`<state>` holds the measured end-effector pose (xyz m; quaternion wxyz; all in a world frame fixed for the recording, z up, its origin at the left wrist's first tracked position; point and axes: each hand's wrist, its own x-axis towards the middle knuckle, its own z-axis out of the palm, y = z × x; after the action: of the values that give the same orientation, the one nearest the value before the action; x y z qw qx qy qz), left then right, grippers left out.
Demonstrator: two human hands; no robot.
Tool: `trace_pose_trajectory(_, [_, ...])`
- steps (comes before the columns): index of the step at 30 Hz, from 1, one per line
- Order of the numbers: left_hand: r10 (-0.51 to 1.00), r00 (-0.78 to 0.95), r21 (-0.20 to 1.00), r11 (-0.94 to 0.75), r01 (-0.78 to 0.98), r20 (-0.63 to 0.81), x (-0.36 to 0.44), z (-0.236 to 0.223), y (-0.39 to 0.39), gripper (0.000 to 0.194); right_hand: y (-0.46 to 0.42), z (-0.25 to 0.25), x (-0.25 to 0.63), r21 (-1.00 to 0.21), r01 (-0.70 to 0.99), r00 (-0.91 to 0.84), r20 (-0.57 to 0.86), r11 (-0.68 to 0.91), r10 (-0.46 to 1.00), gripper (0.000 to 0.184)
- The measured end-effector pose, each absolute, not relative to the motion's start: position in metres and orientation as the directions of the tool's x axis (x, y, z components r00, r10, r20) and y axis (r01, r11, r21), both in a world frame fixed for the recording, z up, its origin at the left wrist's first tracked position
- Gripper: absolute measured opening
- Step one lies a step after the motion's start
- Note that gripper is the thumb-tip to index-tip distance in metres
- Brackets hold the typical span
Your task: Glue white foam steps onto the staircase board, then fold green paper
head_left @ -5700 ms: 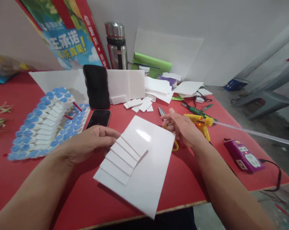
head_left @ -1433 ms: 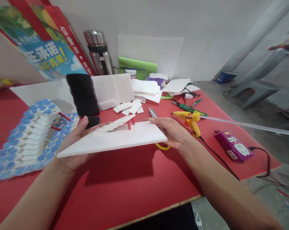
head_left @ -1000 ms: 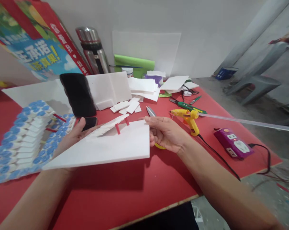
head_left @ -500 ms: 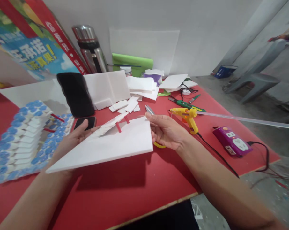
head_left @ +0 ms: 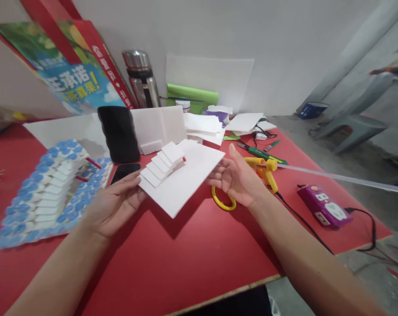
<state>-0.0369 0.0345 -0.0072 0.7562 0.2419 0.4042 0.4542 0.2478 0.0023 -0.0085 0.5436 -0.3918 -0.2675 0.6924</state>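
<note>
- One white board [head_left: 195, 175] is held above the red table [head_left: 159, 263], left corner pinched by the left hand [head_left: 118, 204]!
- Overlapping white strips [head_left: 162, 163] are carried on top.
- The right hand [head_left: 233, 177] is held open, fingers at the right edge.

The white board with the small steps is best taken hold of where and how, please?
Probably by the step-free right edge, from the right, pinched above and below: the white board is thin and flat, while the small steps rise along its left side, where the left hand holds a corner.
</note>
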Motion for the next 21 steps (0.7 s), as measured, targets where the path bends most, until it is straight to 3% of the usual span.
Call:
trace_pose_trajectory(4, [0.888,0.156,0.798,0.457,-0.393,-0.432,-0.033,-0.004,0.027,0.041,0.001,-0.013,0.242,-0.84,-0.496,-0.02,-0.24,-0.218,0.971,0.033])
trace_pose_trajectory(13, [0.925,0.209,0.854,0.373,-0.362,-0.316,-0.032,0.009,0.019,0.017,-0.003,-0.016,0.24,-0.898,-0.374,0.037,-0.264,-0.232,0.964,0.034])
trace_pose_trajectory(21, [0.932,0.229,0.94,0.316,-0.128,-0.282,-0.033,-0.001,0.015,0.025,-0.008,-0.018,0.232,-0.964,-0.231,0.082,-0.158,-0.135,0.984,0.032])
